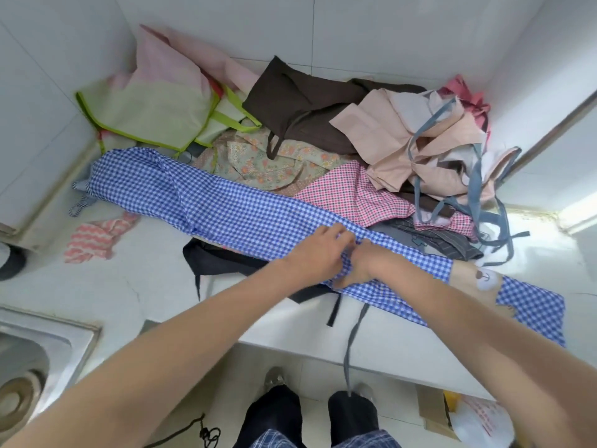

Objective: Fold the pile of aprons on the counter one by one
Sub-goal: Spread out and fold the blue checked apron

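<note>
Blue checked apron (226, 205) lies lengthwise upper-left to lower-right.

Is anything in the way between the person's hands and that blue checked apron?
Nothing visible. The left hand and right hand are both already on the blue checked apron, gripping its cloth mid-length.

Your surface (129, 286) lies bare toward 8 o'clock; the apron pile (371, 140) blocks 12 to 2, the sink (80, 334) sits beyond at 8.
</note>
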`<state>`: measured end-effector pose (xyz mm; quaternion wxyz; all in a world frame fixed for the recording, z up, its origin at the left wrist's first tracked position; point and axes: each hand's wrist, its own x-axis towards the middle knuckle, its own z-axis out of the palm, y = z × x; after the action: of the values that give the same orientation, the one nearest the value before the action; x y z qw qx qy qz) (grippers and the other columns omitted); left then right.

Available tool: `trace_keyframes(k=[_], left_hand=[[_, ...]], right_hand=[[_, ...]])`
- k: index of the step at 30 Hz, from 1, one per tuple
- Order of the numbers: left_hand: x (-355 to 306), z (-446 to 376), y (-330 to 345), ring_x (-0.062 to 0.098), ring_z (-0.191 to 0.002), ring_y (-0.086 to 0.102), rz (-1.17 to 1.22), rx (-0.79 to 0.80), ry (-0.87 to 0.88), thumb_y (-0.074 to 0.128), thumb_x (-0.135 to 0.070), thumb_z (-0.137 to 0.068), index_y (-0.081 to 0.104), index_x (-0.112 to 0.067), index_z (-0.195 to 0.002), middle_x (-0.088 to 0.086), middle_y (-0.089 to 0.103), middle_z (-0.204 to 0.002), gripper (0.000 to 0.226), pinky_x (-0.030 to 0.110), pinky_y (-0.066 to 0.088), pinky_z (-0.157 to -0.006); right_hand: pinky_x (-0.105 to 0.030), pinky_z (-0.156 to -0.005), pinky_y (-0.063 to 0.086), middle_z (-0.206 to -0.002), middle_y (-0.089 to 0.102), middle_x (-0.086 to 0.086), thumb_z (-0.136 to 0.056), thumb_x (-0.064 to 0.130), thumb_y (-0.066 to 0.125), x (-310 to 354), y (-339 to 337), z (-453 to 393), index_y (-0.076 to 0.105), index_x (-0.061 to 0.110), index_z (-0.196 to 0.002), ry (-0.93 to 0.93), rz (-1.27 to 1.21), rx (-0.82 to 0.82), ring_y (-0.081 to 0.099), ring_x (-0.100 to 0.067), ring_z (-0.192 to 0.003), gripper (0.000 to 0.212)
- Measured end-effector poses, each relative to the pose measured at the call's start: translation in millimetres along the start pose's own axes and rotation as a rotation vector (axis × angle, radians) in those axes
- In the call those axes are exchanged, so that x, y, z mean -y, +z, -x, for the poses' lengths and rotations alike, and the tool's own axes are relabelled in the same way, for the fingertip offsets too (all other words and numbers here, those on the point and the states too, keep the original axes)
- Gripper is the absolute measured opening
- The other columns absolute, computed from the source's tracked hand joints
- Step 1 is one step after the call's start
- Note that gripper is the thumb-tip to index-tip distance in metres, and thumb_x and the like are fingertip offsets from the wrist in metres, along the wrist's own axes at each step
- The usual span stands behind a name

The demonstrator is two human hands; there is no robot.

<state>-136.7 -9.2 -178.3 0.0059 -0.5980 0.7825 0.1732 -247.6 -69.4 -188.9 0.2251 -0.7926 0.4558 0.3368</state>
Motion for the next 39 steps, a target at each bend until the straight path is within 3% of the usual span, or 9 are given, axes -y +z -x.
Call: trace_keyframes(k=[3, 7, 12, 15, 19, 26, 33, 35, 39], left_hand=[[-42, -26, 19, 0.030, -0.131, 0.031, -0.030, 0.038, -0.081, 0.049, -0.017, -0.091, 0.013, -0.008, -0.148, 0.013, 0.023, -0.148, 0.068, 0.034, 0.025, -0.107], [-64, -36, 33, 0.043, -0.138, 0.013, -0.173, 0.290, -0.424, 0.052, -0.015, -0.094, -0.011, -0.022, -0.150, 0.014, 0.002, -0.154, 0.085, 0.044, 0.037, -0.102], [-97, -37, 30, 0.044, -0.137, 0.015, -0.234, 0.352, -0.569, 0.053, -0.011, -0.093, -0.010, -0.018, -0.150, 0.016, 0.003, -0.153, 0.085, 0.044, 0.039, -0.101], [-133, -36, 36, 0.038, -0.129, 0.030, -0.272, 0.296, -0.401, 0.061, -0.019, -0.089, 0.005, -0.010, -0.148, 0.016, 0.018, -0.145, 0.082, 0.042, 0.041, -0.096], [-185, -44, 57, 0.032, -0.115, 0.046, -0.062, 0.277, -0.034, 0.059, -0.019, -0.088, 0.019, -0.010, -0.144, 0.012, 0.030, -0.138, 0.069, 0.039, 0.045, -0.087], [-202, -58, 66, 0.028, -0.105, 0.057, 0.000, 0.201, 0.017, 0.050, -0.033, -0.095, 0.032, -0.018, -0.141, 0.007, 0.053, -0.127, 0.051, 0.034, 0.044, -0.078], [-229, -67, 70, 0.023, -0.087, 0.053, 0.236, 0.154, -0.061, 0.067, -0.052, -0.078, 0.038, -0.009, -0.119, 0.005, 0.057, -0.112, 0.066, 0.029, 0.033, -0.069], [-232, -71, 62, 0.021, -0.089, 0.053, 0.381, 0.187, -0.126, 0.070, -0.054, -0.075, 0.035, -0.009, -0.120, 0.004, 0.059, -0.115, 0.073, 0.030, 0.036, -0.075], [-229, -73, 50, 0.024, -0.123, 0.043, 0.573, 0.281, -0.227, 0.069, -0.058, -0.073, 0.025, -0.014, -0.136, 0.002, 0.053, -0.131, 0.088, 0.037, 0.034, -0.098]], right_hand=[[-0.024, -0.079, 0.046, -0.120, 0.055, -0.016, -0.084, 0.024, 0.066, -43, 3, 11, 0.058, 0.003, -0.110, -0.193, -0.196, -0.149, 0.059, -0.024, -0.093, 0.035], [-0.039, -0.084, 0.050, -0.126, 0.034, -0.012, -0.086, 0.024, 0.066, -131, 20, 31, 0.039, 0.013, -0.128, -0.153, -0.326, -0.219, 0.058, -0.032, -0.105, 0.051], [-0.034, -0.098, 0.038, -0.113, 0.027, -0.002, -0.068, 0.053, 0.076, -230, 53, 61, 0.022, 0.034, -0.142, -0.064, -0.203, -0.185, 0.040, -0.028, -0.114, 0.094], [-0.042, -0.103, 0.032, -0.118, 0.028, -0.002, -0.065, 0.062, 0.073, -242, 51, 64, 0.019, 0.038, -0.141, -0.065, -0.041, -0.231, 0.031, -0.027, -0.120, 0.096], [-0.034, -0.094, 0.039, -0.130, 0.045, -0.008, -0.070, 0.040, 0.080, -242, 37, 60, 0.032, 0.019, -0.137, -0.165, -0.199, -0.099, 0.046, -0.025, -0.116, 0.084], [-0.037, -0.086, 0.051, -0.111, 0.064, -0.009, -0.078, 0.010, 0.074, -257, 15, 53, 0.056, 0.009, -0.113, -0.027, -0.381, 0.197, 0.062, -0.025, -0.099, 0.040], [-0.035, -0.081, 0.053, -0.134, 0.048, -0.015, -0.086, 0.005, 0.064, -260, 9, 57, 0.027, 0.010, -0.145, -0.005, -0.716, 0.290, 0.058, -0.026, -0.107, 0.070], [-0.028, -0.076, 0.052, -0.112, 0.058, -0.013, -0.091, 0.003, 0.057, -260, 2, 63, 0.035, 0.002, -0.139, -0.029, -0.759, 0.284, 0.061, -0.021, -0.093, 0.053], [-0.014, -0.034, 0.045, -0.076, 0.058, -0.011, -0.096, -0.003, 0.042, -257, -14, 74, 0.044, -0.004, -0.133, -0.025, -1.147, 0.337, 0.056, -0.007, -0.038, 0.037]])
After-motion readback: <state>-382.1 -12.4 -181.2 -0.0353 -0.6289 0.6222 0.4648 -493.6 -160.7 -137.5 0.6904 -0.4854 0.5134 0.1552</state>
